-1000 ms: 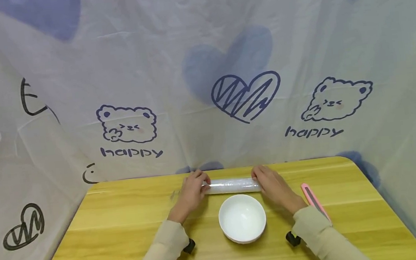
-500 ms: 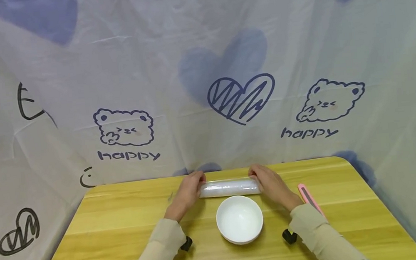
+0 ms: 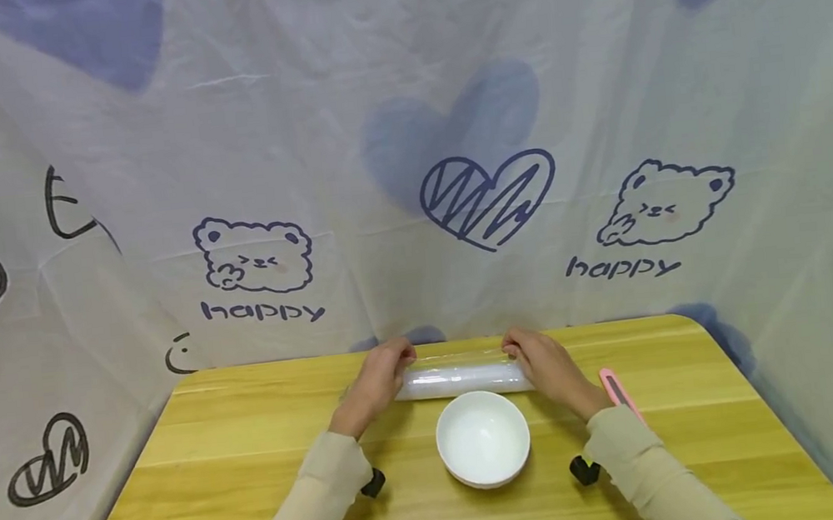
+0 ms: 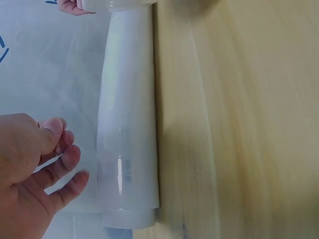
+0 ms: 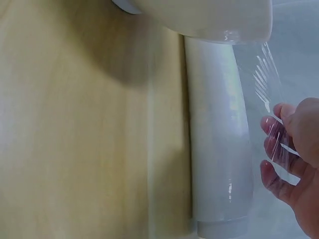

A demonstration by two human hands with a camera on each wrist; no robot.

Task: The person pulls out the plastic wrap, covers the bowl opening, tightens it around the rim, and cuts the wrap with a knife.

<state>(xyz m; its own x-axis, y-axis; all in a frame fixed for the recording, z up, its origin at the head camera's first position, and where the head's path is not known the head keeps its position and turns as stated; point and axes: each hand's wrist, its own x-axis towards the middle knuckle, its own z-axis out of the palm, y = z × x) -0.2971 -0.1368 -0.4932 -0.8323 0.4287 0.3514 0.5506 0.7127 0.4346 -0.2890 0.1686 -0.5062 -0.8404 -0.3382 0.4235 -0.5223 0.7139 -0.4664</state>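
A roll of clear plastic wrap (image 3: 464, 380) lies crosswise on the table behind a white bowl (image 3: 483, 439). My left hand (image 3: 379, 381) pinches the loose film near the roll's left end, thumb against forefinger. At the other end, my right hand (image 3: 547, 369) pinches the film's opposite corner. Between the hands a thin transparent strip stands out beyond the roll's far side. In the right wrist view the film (image 5: 266, 79) shows shiny creases and passes over the fingers. Both wrist views show the hands apart from the roll (image 4: 129, 119) itself.
A pink utility knife (image 3: 620, 391) lies right of the bowl, partly hidden by the right sleeve (image 3: 630, 449). The wooden table (image 3: 223, 446) ends at the back against a printed cloth (image 3: 348, 174).
My hands were at the roll's ends; now they hold the film's edge beyond it, and a strip of film shows between them. The roll sits slightly closer to the bowl.
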